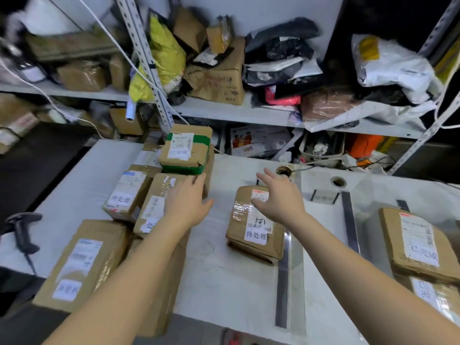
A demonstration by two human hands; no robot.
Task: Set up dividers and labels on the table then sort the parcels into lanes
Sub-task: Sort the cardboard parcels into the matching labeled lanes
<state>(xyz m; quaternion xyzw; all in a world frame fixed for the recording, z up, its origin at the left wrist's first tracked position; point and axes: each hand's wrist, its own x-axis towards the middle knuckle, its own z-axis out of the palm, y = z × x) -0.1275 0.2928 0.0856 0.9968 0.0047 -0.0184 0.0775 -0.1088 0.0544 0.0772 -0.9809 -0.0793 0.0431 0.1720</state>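
My left hand [185,202] spread flat, holding nothing, over taped parcel [156,195] in left pile. My right hand [278,197] open, fingers splayed, empty, above far end of lone parcel [254,235] on table [219,270], just left of divider [283,282]. Contact unclear.

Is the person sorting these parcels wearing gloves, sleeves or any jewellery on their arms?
No. Both the left hand and the right hand are bare, with no gloves, rings or watch in view. The forearms are uncovered too; no sleeve shows.
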